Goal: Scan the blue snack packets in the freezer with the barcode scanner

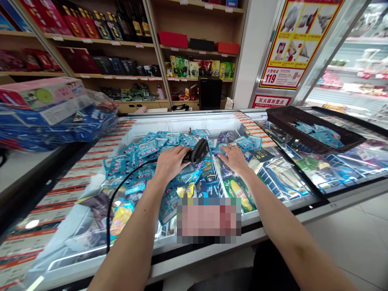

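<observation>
My left hand is wrapped round a black barcode scanner, whose cord trails left and down over the freezer. My right hand rests among small blue packets, fingers apart and touching the pile; its fingertips are partly hard to make out. Many more blue packets lie heaped under and left of the scanner. Below my hands, bags in white wire baskets show, among them a green bag with a yellow picture.
A dark brown basket holding blue packets stands on the freezer at right. Plastic-wrapped boxes are stacked at left. Shelves with boxes, bottles and bags line the back. The freezer's front edge runs beneath my forearms.
</observation>
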The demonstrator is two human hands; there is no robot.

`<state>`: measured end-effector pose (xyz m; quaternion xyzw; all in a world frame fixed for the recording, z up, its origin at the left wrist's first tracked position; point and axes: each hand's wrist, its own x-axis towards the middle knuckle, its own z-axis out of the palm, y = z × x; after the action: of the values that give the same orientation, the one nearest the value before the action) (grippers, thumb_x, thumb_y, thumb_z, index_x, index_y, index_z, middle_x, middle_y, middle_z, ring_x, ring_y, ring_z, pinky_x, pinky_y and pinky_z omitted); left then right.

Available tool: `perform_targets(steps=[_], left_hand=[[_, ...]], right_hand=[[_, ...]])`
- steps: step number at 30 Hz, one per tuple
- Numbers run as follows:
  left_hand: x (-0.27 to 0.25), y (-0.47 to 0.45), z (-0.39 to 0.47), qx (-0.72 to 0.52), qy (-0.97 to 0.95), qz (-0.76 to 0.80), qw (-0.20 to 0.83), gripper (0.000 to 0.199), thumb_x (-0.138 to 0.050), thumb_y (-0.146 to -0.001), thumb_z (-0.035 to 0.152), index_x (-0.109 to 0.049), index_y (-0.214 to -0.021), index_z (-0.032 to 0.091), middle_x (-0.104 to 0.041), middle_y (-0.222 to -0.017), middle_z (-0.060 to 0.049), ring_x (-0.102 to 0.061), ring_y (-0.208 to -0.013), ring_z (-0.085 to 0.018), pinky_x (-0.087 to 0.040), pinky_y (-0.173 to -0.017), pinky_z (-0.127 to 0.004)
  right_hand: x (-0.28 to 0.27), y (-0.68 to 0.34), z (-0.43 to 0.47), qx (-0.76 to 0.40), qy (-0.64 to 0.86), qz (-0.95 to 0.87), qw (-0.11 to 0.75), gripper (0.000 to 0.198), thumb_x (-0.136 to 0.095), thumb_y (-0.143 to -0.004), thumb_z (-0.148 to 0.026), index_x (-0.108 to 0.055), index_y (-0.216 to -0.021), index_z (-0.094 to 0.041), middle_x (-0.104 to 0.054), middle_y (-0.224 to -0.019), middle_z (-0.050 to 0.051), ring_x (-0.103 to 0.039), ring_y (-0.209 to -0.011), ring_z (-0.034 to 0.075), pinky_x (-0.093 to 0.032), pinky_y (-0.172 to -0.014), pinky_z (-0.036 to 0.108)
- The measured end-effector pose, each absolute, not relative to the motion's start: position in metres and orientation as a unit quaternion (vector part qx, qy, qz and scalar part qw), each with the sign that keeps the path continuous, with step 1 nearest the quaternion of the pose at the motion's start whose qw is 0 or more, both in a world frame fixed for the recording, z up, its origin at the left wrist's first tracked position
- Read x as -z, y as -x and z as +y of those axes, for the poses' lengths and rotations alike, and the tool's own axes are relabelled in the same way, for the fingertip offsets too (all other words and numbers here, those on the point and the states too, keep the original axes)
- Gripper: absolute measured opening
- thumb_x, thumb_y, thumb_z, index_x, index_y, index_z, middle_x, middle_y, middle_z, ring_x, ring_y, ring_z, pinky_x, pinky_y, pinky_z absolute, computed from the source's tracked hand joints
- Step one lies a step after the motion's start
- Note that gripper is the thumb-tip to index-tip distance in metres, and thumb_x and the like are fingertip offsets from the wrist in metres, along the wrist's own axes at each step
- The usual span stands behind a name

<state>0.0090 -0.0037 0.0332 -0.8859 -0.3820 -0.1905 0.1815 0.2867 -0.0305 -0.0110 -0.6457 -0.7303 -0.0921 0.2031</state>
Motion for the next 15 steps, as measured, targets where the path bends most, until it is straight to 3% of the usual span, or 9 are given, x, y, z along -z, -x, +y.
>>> perform_targets(steps=[3, 6, 10, 15], left_hand=[[-0.033, -0.009, -0.004, 0.194, 0.887, -0.383, 0.172, 0.038, -0.059, -0.081, 0.035, -0.055, -0.116, 0.022, -0.063, -0.101, -0.009, -0.062, -0.091, -0.026, -0.044, -0.073, -0.034], [-0.033, -0.009, -0.004, 0.192, 0.887, -0.383, 0.173, 0.038, -0.059, -0.081, 0.035, -0.055, -0.117, 0.022, -0.063, -0.102, -0.009, -0.062, -0.092, -0.026, -0.044, -0.072, -0.034], [-0.032, -0.009, -0.003, 0.187, 0.887, -0.381, 0.182, 0.037, -0.057, -0.082, 0.037, -0.055, -0.116, 0.022, -0.063, -0.102, -0.008, -0.062, -0.091, -0.026, -0.044, -0.072, -0.034], [-0.032, -0.009, -0.003, 0.180, 0.887, -0.380, 0.190, 0.037, -0.055, -0.083, 0.038, -0.055, -0.117, 0.022, -0.063, -0.102, -0.007, -0.062, -0.089, -0.025, -0.044, -0.072, -0.034]], right_hand=[[0.010, -0.291, -0.029, 0.085, 0.634, -0.743, 0.198, 0.041, -0.046, -0.090, -0.051, -0.064, -0.113, -0.023, -0.061, -0.105, 0.010, -0.050, -0.106, 0.026, -0.039, -0.090, 0.038], [0.007, -0.291, -0.030, 0.076, 0.610, -0.756, 0.225, 0.036, -0.050, -0.088, -0.050, -0.069, -0.096, -0.021, -0.061, -0.109, 0.009, -0.049, -0.111, 0.024, -0.038, -0.097, 0.038], [0.002, -0.284, -0.037, 0.041, 0.591, -0.770, 0.237, 0.031, -0.052, -0.088, -0.046, -0.066, -0.080, -0.021, -0.062, -0.106, 0.007, -0.056, -0.099, 0.020, -0.042, -0.091, 0.033], [0.001, -0.280, -0.041, -0.003, 0.618, -0.745, 0.252, 0.025, -0.051, -0.090, -0.042, -0.063, -0.095, -0.021, -0.062, -0.098, 0.004, -0.059, -0.088, 0.016, -0.044, -0.083, 0.030]])
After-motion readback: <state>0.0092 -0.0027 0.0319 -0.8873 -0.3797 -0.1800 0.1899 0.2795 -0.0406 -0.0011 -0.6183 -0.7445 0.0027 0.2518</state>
